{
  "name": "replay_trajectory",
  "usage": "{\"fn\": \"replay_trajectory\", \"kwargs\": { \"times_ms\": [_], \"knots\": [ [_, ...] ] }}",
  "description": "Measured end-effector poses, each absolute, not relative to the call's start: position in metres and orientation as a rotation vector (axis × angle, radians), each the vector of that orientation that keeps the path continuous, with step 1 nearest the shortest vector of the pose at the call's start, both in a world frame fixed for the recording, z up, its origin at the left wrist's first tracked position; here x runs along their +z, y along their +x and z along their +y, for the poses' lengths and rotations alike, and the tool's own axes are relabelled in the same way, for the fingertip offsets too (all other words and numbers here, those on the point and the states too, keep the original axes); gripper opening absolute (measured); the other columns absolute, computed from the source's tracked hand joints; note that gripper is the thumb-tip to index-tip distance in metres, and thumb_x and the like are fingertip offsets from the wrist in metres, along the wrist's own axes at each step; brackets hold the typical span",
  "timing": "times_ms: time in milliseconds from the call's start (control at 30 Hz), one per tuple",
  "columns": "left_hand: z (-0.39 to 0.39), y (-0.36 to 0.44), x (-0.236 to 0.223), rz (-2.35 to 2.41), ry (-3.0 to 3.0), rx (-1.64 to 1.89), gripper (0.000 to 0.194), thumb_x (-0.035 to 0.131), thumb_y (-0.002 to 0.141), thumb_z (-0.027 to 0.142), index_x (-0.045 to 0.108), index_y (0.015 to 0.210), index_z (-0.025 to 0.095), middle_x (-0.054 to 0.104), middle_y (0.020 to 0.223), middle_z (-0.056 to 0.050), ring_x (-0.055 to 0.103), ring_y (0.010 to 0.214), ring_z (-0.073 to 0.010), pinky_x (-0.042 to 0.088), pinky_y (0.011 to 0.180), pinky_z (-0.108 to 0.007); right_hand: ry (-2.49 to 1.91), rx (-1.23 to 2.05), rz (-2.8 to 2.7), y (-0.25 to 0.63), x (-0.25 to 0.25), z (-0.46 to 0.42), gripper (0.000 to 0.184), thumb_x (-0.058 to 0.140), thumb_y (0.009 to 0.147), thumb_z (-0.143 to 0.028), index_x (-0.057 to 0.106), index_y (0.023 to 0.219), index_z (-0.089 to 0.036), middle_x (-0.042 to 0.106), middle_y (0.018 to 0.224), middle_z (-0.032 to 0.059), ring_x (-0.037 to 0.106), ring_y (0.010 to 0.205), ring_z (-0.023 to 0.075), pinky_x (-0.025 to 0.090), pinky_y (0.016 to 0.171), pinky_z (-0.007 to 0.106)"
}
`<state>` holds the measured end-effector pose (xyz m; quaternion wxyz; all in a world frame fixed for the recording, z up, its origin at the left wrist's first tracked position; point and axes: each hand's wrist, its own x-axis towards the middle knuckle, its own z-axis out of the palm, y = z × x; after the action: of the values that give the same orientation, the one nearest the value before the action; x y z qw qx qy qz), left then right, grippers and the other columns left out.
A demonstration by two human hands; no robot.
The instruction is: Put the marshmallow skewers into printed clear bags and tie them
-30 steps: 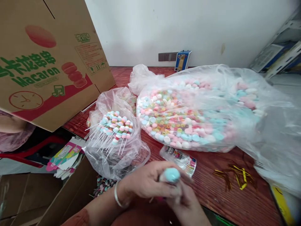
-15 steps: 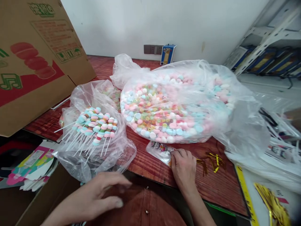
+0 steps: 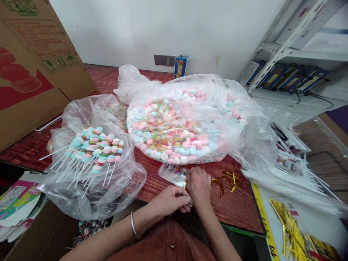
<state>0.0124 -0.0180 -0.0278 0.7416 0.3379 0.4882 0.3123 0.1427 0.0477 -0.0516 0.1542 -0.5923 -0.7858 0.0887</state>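
My right hand [image 3: 199, 185] rests knuckles-up on the red wooden table [image 3: 239, 210], its fingers curled onto a small printed clear bag [image 3: 173, 172] lying flat there. My left hand [image 3: 170, 201], a silver bangle on its wrist, has its fingers pinched together against the right hand at the table's front edge; what it pinches is hidden. Gold twist ties [image 3: 227, 180] lie just right of the hands.
An open plastic bag of candy skewers [image 3: 94, 148] sits at the left, a large clear bag of loose pastel candies [image 3: 179, 127] behind the hands. A Macaron carton [image 3: 29, 72] stands far left. More clear bags and gold ties [image 3: 293, 232] lie right, metal shelving [image 3: 285, 43] behind.
The blue-topped candy stick held a second ago is gone from my hands. My right hand went onto the small printed bag, and my left hand swung back in to meet it. The view panned right.
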Motion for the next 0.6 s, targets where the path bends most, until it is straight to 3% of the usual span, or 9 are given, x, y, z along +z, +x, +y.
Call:
{"fn": "replay_trajectory", "kwargs": {
  "times_ms": [167,367,500,600],
  "knots": [
    [-0.023,0.005,-0.034,1.048,0.580,0.790,0.038,0.079,0.065,0.045,0.069,0.080,0.012,0.069,0.078,-0.005,0.063,0.068,-0.0139,0.047,0.068,-0.027,-1.552,0.421,-2.302,0.153,-0.049,0.054,0.006,0.058,0.089,-0.017,0.063,0.087,-0.020,0.066,0.091,0.0043,0.058,0.089,0.0219,0.033,0.074,0.029],
    [-0.025,0.002,-0.035,1.019,0.432,0.881,0.037,0.085,0.065,0.040,0.071,0.083,0.011,0.072,0.086,-0.009,0.065,0.069,-0.0136,0.051,0.070,-0.027,-1.500,0.423,-2.243,0.154,-0.053,0.055,0.018,0.051,0.090,-0.012,0.061,0.076,-0.019,0.064,0.086,0.0047,0.057,0.085,0.0209,0.033,0.072,0.029],
    [-0.024,0.003,-0.033,0.900,0.294,0.956,0.037,0.082,0.072,0.033,0.072,0.100,0.011,0.073,0.105,-0.014,0.069,0.085,-0.0168,0.052,0.082,-0.030,-1.413,0.403,-2.238,0.156,-0.040,0.041,0.020,0.052,0.092,-0.015,0.060,0.074,-0.019,0.063,0.081,0.0042,0.055,0.081,0.0209,0.034,0.071,0.031],
    [-0.022,0.007,-0.032,0.766,0.133,1.091,0.031,0.079,0.077,0.032,0.072,0.101,0.012,0.073,0.106,-0.013,0.069,0.095,-0.0202,0.052,0.088,-0.033,-1.288,0.364,-2.265,0.161,-0.023,0.022,0.021,0.051,0.094,-0.018,0.063,0.076,-0.020,0.065,0.084,0.0052,0.054,0.084,0.0222,0.036,0.075,0.034]
  ]
}}
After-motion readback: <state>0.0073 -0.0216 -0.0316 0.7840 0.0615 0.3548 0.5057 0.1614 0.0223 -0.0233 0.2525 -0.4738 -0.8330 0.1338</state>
